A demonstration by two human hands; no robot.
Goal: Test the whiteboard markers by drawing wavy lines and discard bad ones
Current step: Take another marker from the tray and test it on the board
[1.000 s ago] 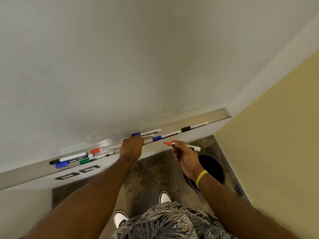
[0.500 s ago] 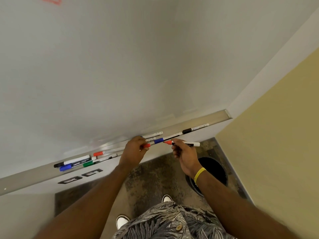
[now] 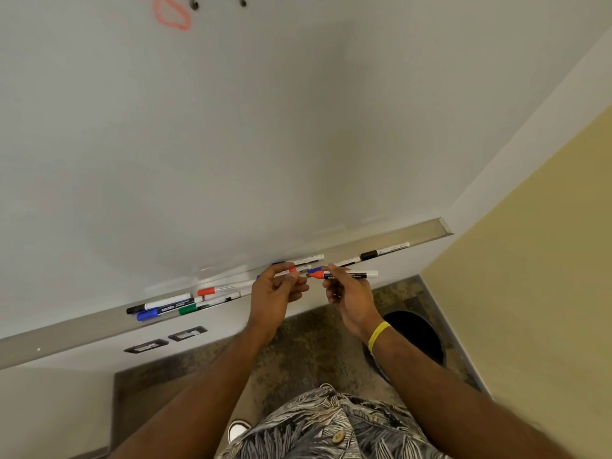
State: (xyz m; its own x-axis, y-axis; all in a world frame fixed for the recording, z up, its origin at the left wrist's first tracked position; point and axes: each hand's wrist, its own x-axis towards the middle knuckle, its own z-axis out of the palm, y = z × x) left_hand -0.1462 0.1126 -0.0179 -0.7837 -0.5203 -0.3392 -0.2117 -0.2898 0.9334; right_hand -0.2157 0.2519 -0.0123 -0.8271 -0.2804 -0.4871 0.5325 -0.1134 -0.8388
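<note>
Head view: looks down a white whiteboard (image 3: 231,127) to its long grey metal ledge (image 3: 430,228) and a mottled brown floor
Right hand (image 3: 351,294): fingers curled round a white-barrelled marker with a black label and a bare orange-red nose (image 3: 349,275); it lies about level just near of the ledge, nose pointing left
Left hand (image 3: 276,291): thumb and fingertips pinch a small red cap (image 3: 292,271); the cap sits just left of the marker's nose, with a narrow gap between them
Ledge, left part: a black-capped marker (image 3: 159,303), a blue-capped marker (image 3: 159,312) and a green-capped marker (image 3: 202,307) lie close together; a red-capped marker (image 3: 225,289) lies just to their right
Ledge, right part: a second black-capped marker (image 3: 384,251) lies alone near the right end; more markers lie behind the hands, partly hidden
Board marks: a red looped squiggle (image 3: 172,14) at the far top left
Floor: a dark round bin (image 3: 417,332) to the right of the right wrist
Wrist: a yellow band (image 3: 379,334) on the right arm
</note>
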